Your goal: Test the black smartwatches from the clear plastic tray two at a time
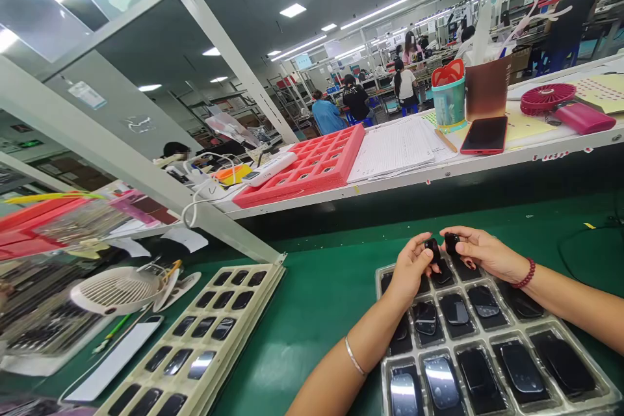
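Observation:
My left hand (409, 268) is closed around a small black glossy part (431, 248), held at the fingertips. My right hand (480, 250) pinches a second small black part (451, 242) right beside it. A red bead bracelet sits on the right wrist, a thin silver bangle on the left forearm. Both hands hover over the far edge of a clear plastic tray (604, 396), whose pockets hold several black glossy parts. The tray lies on the green mat (322, 299).
A stack of beige trays (209, 364) with black parts lies to the left, beside a white fan (117, 289). On the shelf behind are a red tray (312, 172), papers (392, 149), a red phone (485, 134), a teal cup (448, 101) and a pink fan (548, 97). Other workers sit in the background.

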`<state>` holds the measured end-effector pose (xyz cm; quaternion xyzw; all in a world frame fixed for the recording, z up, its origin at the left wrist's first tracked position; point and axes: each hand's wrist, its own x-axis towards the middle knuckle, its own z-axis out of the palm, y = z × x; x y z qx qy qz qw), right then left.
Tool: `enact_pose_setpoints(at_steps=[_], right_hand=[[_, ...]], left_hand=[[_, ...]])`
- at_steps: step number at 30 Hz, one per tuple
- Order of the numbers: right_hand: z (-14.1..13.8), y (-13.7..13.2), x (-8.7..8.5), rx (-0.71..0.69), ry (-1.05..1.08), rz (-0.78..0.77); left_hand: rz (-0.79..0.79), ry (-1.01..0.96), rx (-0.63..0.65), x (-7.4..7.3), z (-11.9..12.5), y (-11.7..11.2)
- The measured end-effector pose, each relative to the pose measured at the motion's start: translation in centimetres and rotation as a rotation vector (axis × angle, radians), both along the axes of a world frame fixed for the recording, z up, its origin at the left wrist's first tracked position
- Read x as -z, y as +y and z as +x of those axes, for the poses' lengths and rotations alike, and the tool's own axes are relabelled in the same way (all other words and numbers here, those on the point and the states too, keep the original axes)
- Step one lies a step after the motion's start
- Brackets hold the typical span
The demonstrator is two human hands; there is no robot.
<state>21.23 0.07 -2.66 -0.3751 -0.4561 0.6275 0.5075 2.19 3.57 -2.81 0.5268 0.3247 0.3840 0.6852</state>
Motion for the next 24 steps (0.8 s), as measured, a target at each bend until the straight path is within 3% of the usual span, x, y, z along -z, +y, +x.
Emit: enact_pose_setpoints(at_steps=[7, 16, 24], right_hand=[[-0.43, -0.06, 0.32, 0.034, -0.008, -0.056], [-0.63, -0.38, -0.02, 0.030, -0.203, 0.072], [-0.31, -0.37, -0.06, -0.011, -0.132, 0.038]], left_hand=[[0.074, 0.080, -0.064, -0.16, 0.10, -0.09], [0.157, 0.169, -0.068, -0.65, 0.09, -0.37], [0.197, 0.212, -0.053, -0.52, -0.16, -0.46]])
